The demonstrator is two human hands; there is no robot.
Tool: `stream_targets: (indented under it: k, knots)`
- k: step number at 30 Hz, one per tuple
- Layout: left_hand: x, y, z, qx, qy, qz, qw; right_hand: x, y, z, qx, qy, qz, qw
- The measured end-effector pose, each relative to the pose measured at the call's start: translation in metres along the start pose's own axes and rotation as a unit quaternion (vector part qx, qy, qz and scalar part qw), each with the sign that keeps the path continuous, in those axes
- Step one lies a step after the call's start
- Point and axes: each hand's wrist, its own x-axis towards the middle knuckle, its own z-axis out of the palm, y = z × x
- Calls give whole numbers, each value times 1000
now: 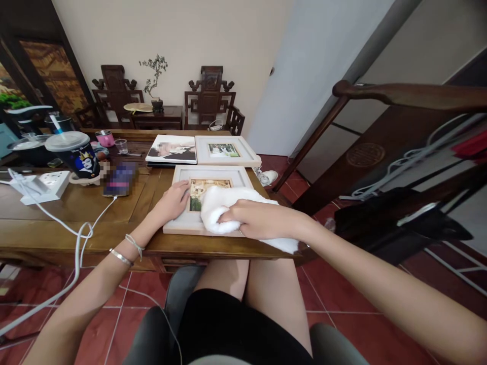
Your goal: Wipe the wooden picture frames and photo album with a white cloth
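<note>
Wood tbl (125,215): framed pic (195,193) partly behind wht cloth (228,196)

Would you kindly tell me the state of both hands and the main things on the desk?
Near frame: flat, face up.
Far frame: flat, face up.
White cloth: bunched, partly covering the near frame.
Left hand: resting on the near frame's left side.
Right hand: closed on the white cloth.
Large dark cup: upright, lid on.
Phone: cable attached, screen blurred.
Clear cup: upright.
</note>
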Motion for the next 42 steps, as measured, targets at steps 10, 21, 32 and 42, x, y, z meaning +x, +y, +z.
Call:
stream_targets:
  k: [10,21,32,42]
  knots:
    - [4,-6,3,-8,15,12,1000,95,61,18,-145,157,116,970]
    - [4,-3,3,3,23,-5,1000,41,18,11,-61,19,11,998]
    - [4,-2,2,6,28,10,1000,42,-6,6,-27,14,32,999]
    - [6,-7,7,-9,37,1,999,114,35,9,-176,129,122,968]
